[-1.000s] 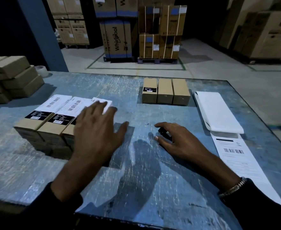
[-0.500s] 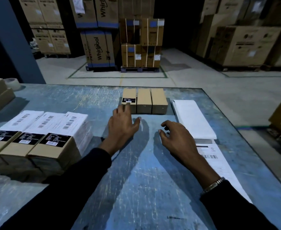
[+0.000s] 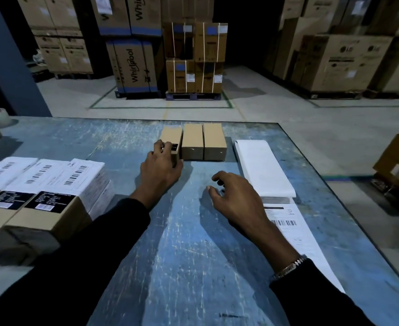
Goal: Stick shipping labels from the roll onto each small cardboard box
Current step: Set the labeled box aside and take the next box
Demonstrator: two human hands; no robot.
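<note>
Your left hand (image 3: 162,170) grips the leftmost small box (image 3: 170,147).
Your right hand (image 3: 235,196) hovers loosely curled over the table (image 3: 189,243), seemingly holding nothing.

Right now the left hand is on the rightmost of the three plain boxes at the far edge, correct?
No. The head view shows the left hand gripping the leftmost box of that row of three, not the rightmost.
</note>
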